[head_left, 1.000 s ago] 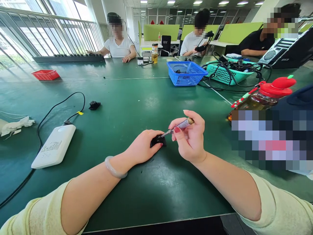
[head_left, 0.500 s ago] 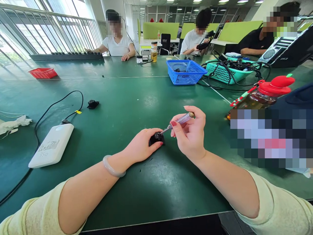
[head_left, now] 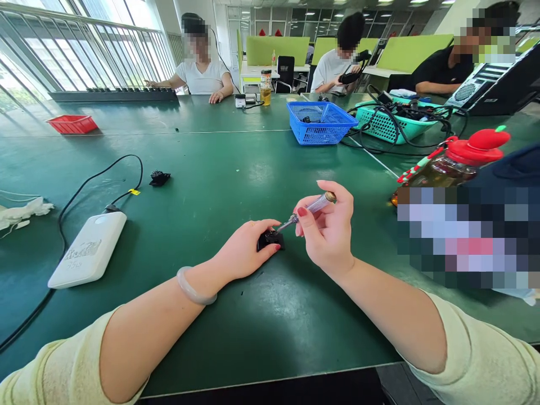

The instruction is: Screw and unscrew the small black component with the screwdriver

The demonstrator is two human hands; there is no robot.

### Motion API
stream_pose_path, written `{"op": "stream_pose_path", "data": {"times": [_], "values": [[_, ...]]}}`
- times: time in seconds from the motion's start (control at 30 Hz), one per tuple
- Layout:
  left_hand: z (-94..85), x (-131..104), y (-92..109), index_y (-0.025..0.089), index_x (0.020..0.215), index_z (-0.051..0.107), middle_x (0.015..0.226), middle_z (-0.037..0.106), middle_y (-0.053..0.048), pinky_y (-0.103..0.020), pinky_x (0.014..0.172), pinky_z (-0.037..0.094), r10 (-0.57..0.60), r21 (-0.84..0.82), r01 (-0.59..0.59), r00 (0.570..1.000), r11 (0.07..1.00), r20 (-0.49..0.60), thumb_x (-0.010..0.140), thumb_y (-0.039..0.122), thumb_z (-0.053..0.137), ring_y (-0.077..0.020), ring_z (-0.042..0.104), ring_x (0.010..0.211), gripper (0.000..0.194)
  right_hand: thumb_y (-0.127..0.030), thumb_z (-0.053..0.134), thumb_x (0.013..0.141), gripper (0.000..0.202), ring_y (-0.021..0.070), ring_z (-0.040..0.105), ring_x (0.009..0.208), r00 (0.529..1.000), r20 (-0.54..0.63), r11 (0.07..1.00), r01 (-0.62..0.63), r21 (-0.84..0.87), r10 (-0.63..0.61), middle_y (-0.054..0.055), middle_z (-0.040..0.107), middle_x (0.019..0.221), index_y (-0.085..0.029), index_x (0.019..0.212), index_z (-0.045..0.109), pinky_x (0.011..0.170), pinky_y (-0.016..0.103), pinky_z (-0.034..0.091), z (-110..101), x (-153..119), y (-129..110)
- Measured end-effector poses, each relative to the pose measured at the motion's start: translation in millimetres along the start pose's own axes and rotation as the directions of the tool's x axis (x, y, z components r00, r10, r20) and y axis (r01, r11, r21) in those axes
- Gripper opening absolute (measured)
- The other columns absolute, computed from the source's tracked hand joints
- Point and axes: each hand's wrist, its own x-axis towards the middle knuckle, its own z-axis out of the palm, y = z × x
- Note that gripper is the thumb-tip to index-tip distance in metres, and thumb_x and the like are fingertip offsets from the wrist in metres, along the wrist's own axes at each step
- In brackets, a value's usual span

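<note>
A small black part point(head_left: 270, 240) rests on the green table point(head_left: 202, 208), held between the thumb and fingers of my left hand point(head_left: 244, 247). My right hand point(head_left: 329, 236) is closed around a screwdriver point(head_left: 314, 206) with a clear handle, which slants down to the left. Its tip meets the top of the black part, though the exact contact point is too small to make out. A second black piece point(head_left: 160, 178) lies apart, further back on the left.
A white power bank point(head_left: 88, 250) with a black cable lies left. Behind are a red tray point(head_left: 72, 124), a blue basket point(head_left: 320, 124) and a teal basket point(head_left: 390, 126) of cables. A red-lidded bottle point(head_left: 447, 160) stands right. Three people sit beyond.
The fingers of my left hand have shifted slightly on the black part. The screwdriver stays at the part in my right hand, nearly unmoved.
</note>
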Motion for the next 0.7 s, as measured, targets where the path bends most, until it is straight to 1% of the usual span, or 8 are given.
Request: {"op": "stream_pose_path", "data": {"times": [0.23, 0.37, 0.53, 0.7], "values": [[-0.4, -0.7, 0.5, 0.022, 0.125, 0.062, 0.114, 0.072, -0.006, -0.043, 0.093, 0.053, 0.004, -0.022, -0.004, 1.000, 1.000, 0.007, 0.089, 0.025, 0.061, -0.0238, 0.065, 0.101, 0.036, -0.023, 0.054, 0.100, 0.035, 0.0120, 0.060, 0.062, 0.993, 0.075, 0.996, 0.089, -0.034, -0.086, -0.002, 0.059, 0.084, -0.029, 0.132, 0.042, 0.053, 0.028, 0.054, -1.7, -1.9, -2.4], [-0.9, -0.8, 0.7, 0.022, 0.121, 0.064, 0.114, 0.072, -0.006, -0.043, 0.092, 0.053, 0.018, -0.014, -0.018, 1.000, 1.000, 0.003, 0.089, 0.024, 0.060, -0.0236, 0.065, 0.100, 0.032, -0.022, 0.052, 0.100, 0.035, 0.0119, 0.061, 0.064, 0.990, 0.103, 0.995, 0.099, -0.031, -0.095, -0.001, 0.058, 0.084, -0.029, 0.133, 0.042, 0.054, 0.028, 0.054, -1.6, -1.3, -2.6], [-0.5, -0.9, -0.4, 0.023, 0.116, 0.066, 0.111, 0.073, -0.004, -0.041, 0.092, 0.054, 0.042, -0.003, -0.042, 0.999, 0.999, -0.007, 0.090, 0.025, 0.060, -0.0227, 0.066, 0.099, 0.027, -0.024, 0.049, 0.102, 0.033, 0.0130, 0.062, 0.066, 0.983, 0.148, 0.992, 0.121, -0.046, -0.113, -0.001, 0.059, 0.086, -0.029, 0.134, 0.042, 0.058, 0.030, 0.057, -3.3, 0.7, -5.4], [-1.7, -0.7, 1.9, 0.023, 0.116, 0.067, 0.107, 0.073, -0.004, -0.041, 0.090, 0.054, 0.041, -0.029, -0.042, 0.999, 0.999, -0.020, 0.092, 0.028, 0.060, -0.0219, 0.066, 0.095, 0.026, -0.020, 0.049, 0.101, 0.039, 0.0136, 0.063, 0.067, 0.975, 0.184, 0.989, 0.136, -0.056, -0.124, 0.001, 0.063, 0.090, -0.029, 0.138, 0.041, 0.059, 0.031, 0.059, -5.5, 1.7, -9.1]]}}
